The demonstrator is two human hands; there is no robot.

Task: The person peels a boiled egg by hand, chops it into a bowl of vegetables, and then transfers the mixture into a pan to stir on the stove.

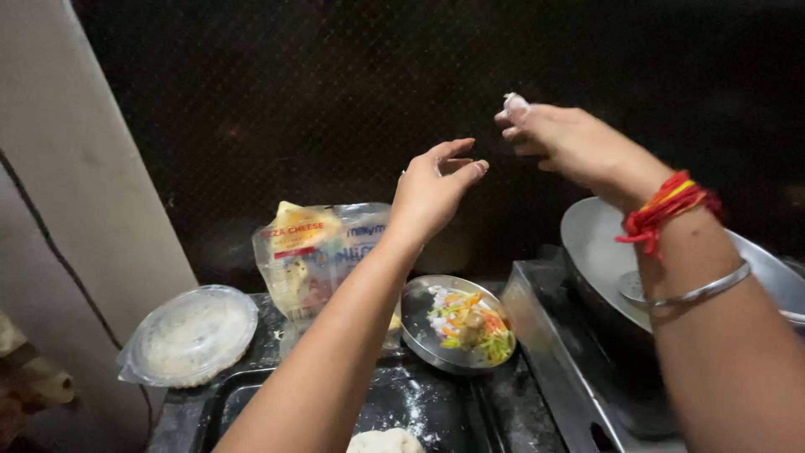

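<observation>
at six o'clock a flattened dough round (386,440) lies on the floured black worktop (436,411). further back, at center, a steel plate of chopped vegetables (457,323) sits beside the stove (553,361). above it the left hand (432,189) hovers, grip apart and empty. at one o'clock the right hand (558,138) has its grip pinched on a small white bit (514,101); held loosely, it could drop onto the pan (599,243).

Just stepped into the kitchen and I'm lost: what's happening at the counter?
A person has both hands raised above the counter. The right hand pinches a small white bit at its fingertips; the left hand is open and empty. Below sit a steel plate of chopped vegetables, a clear bag, a lidded round container and a steel pan.
</observation>
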